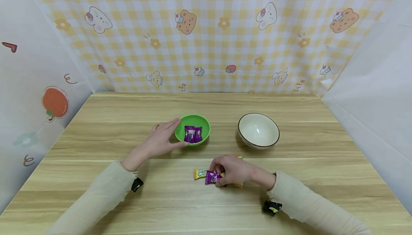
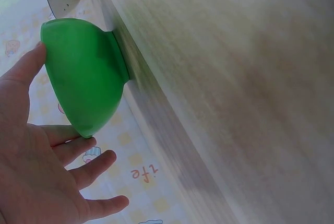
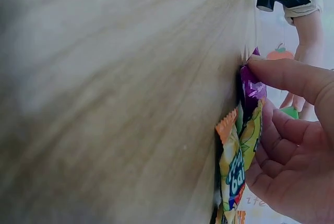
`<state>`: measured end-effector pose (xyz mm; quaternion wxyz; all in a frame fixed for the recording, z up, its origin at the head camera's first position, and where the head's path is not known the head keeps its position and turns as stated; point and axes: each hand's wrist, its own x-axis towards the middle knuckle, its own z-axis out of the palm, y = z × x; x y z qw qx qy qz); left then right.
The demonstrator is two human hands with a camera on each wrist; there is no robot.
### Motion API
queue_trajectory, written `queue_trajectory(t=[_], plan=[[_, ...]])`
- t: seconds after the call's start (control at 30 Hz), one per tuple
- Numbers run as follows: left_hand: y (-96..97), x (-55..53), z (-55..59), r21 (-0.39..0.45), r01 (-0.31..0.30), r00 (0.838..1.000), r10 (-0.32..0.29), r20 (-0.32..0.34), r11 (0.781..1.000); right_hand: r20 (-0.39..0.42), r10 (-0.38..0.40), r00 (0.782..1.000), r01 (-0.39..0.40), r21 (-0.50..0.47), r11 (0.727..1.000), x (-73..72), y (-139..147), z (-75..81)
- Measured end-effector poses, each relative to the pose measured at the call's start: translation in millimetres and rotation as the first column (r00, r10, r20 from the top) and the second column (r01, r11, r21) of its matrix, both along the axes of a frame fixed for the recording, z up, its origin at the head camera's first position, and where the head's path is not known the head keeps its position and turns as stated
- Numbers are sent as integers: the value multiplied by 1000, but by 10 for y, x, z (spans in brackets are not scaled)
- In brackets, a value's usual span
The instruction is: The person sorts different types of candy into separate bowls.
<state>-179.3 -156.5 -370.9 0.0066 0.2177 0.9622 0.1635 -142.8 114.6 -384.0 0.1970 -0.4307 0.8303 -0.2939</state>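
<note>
My left hand (image 1: 161, 139) rests at the left rim of a green bowl (image 1: 206, 132), thumb and fingers spread; the left wrist view shows straight fingers touching its edge. Inside that bowl lie purple candy packets (image 1: 190, 134). With thumb and fingers my right hand (image 1: 236, 169) pinches a purple candy packet (image 1: 211, 177) low over the table. Beneath and beside it are yellow candy packets (image 1: 200, 173) with orange ends, partly hidden by the hand. In the right wrist view a yellow packet (image 3: 232, 174) lies right below the pinched purple one (image 3: 252, 85).
A white bowl (image 1: 258, 129) with a dark rim stands to the right of the green one. Both are on a wooden table (image 1: 180, 206). Behind it hangs a yellow checked cloth (image 1: 209, 49), with white sheets at the sides.
</note>
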Motion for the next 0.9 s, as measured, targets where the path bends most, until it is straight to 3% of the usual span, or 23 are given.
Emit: queue_trajectory(t=[0.3,0.67,0.9], plan=[[-9,2,-4,4,-1,1000,1,0,1000,-9,-4,1000,5,33,999,-27,-1,-29],[-6,9,12,11,2,1000,-2,-4,1000,164,19,986,4,-139,990,-141,25,-66],[-5,8,14,4,1,1000,-1,2,1000,327,-85,941,142,-153,978,-236,58,-7]])
